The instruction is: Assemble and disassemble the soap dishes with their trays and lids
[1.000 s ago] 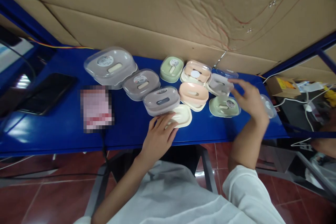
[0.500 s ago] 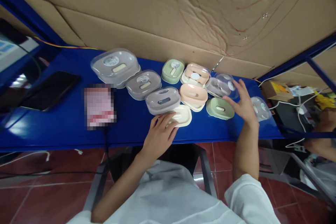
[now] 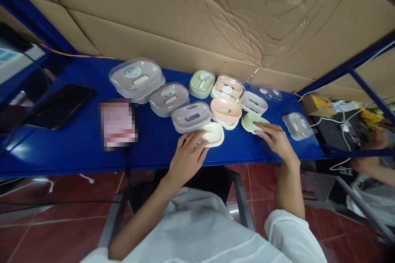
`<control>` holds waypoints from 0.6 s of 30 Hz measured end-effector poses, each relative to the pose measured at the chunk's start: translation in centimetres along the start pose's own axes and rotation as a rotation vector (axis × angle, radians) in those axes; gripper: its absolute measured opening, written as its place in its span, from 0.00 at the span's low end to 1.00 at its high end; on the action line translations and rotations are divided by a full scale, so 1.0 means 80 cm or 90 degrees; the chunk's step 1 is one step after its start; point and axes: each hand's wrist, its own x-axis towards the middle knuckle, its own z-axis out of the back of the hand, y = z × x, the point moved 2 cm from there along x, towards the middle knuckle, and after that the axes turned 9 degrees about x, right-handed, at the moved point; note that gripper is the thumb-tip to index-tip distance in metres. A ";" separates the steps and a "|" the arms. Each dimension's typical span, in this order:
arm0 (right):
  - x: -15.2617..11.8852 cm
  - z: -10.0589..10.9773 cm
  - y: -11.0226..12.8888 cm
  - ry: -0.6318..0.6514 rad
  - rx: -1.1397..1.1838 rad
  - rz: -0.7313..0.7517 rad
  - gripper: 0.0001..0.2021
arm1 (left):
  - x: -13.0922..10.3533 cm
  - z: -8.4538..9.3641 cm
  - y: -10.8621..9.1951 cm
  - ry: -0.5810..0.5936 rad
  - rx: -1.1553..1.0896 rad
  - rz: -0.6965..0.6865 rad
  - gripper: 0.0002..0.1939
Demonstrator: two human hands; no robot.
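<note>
My left hand (image 3: 189, 154) rests over the left end of a cream soap dish (image 3: 214, 134), thumb and fingers closed about its edge. My right hand (image 3: 274, 137) reaches in from the right, its fingers closed on the near right part of a light green soap dish (image 3: 251, 122). Part of that dish is hidden by the fingers. Behind it sits an uncovered lilac-grey soap dish (image 3: 253, 102) with a slot in the middle. A peach soap dish (image 3: 226, 110) stands on a cream base between the two hands.
Clear lids (image 3: 268, 93) lie at the back, against cardboard. Grey covered boxes (image 3: 168, 98), a green box (image 3: 202, 83) and a peach box (image 3: 228, 86) stand leftward and behind. A clear lid (image 3: 298, 125) lies far right. A phone (image 3: 60, 107) is at left; another person's arm (image 3: 370, 164) shows at right.
My right hand has moved down and left from the clear lid to the green dish. The lilac-grey dish is now uncovered, with clear lids behind it. My left hand stays on the cream dish.
</note>
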 end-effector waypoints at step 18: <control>0.074 0.024 0.026 -0.182 -0.107 -0.016 0.19 | -0.001 0.001 -0.001 -0.004 -0.004 0.001 0.09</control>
